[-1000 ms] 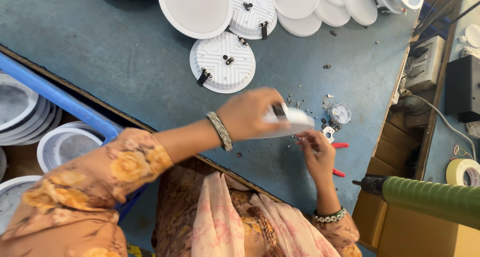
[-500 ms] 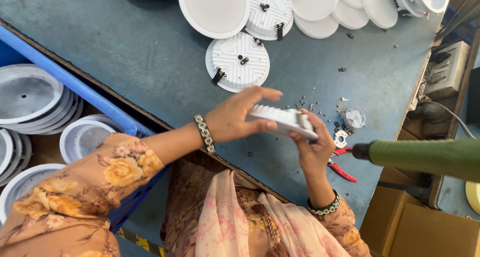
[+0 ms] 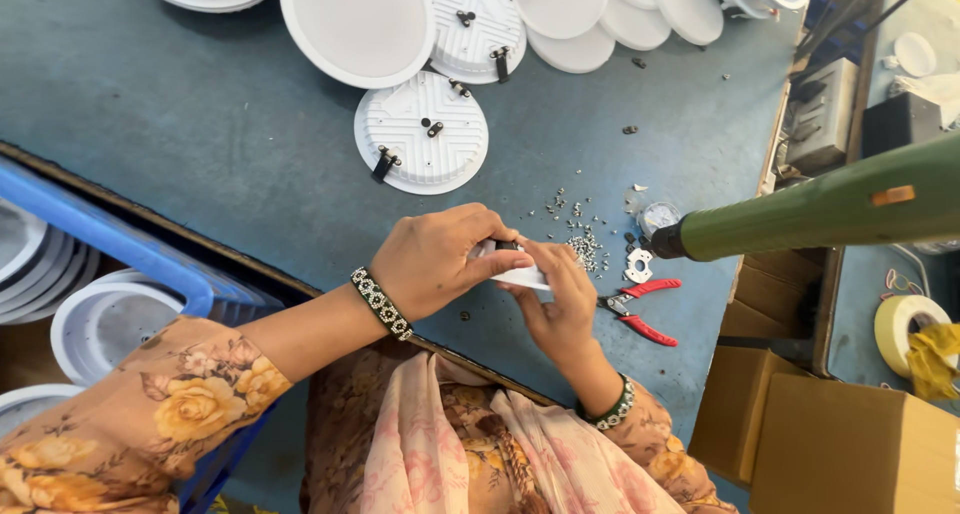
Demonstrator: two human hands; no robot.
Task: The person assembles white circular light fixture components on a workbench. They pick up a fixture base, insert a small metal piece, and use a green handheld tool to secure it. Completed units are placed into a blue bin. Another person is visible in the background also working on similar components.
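Honestly, both hands, left hand (image 3: 440,259) and right hand (image 3: 560,299), had a closed grip on the small white part (image 3: 522,277) mid-frame; one slip could've dropped it among the loose screws (image 3: 585,249).

Single view, head-mounted, looked almost straight down from above the person's own chest. Close range: both forearms entered from the bottom edge, and the hands, left (image 3: 440,259) and right (image 3: 560,294), sat near frame centre. The grey-blue felt-covered counter (image 3: 180,104) filled the upper two-thirds, its far side toward the top edge. A blue plastic crate rim (image 3: 110,239) cut the left margin; brown cardboard boxes (image 3: 850,444) filled the lower right. No second view to compare.
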